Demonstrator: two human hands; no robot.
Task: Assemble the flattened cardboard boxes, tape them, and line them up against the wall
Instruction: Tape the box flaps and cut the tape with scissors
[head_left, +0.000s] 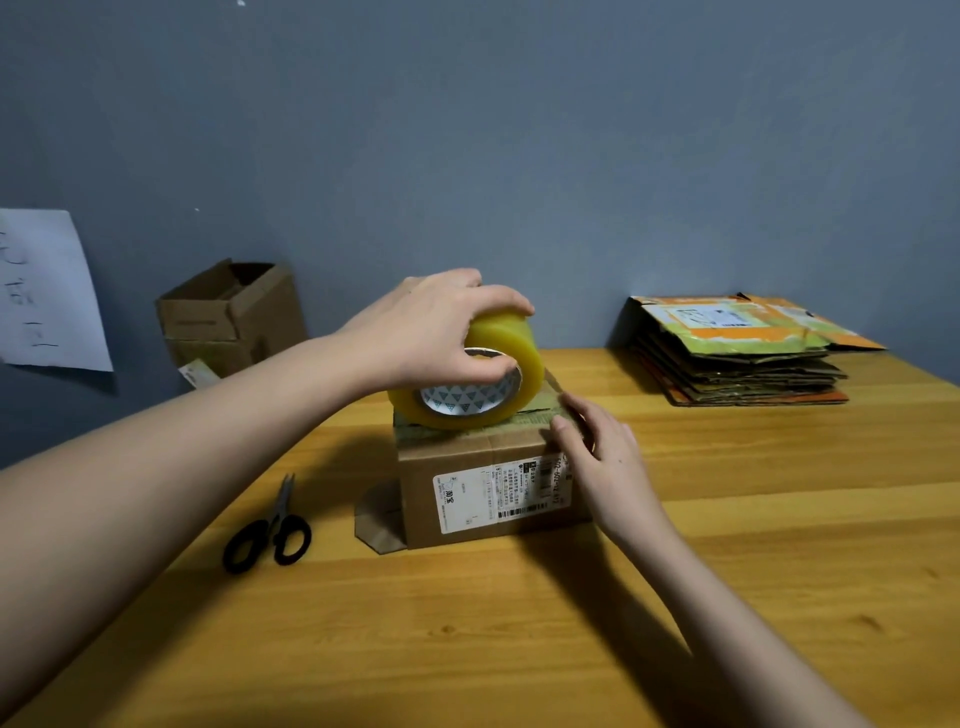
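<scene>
A small brown cardboard box (467, 499) with a white shipping label stands in the middle of the wooden table (519, 623). On its top rests a yellowish roll of clear tape (506, 358), which my left hand (436, 327) grips with the thumb inside the core. A strip of tape runs from the roll to the box's right top edge, where my right hand (597, 447) presses it down with straight fingers. An assembled open-topped box (234, 317) stands against the grey wall at the back left.
Black-handled scissors (270, 530) lie on the table left of the box. A stack of flattened cardboard boxes (737, 353) sits at the back right near the wall. A sheet of paper (47, 291) hangs on the wall at the far left.
</scene>
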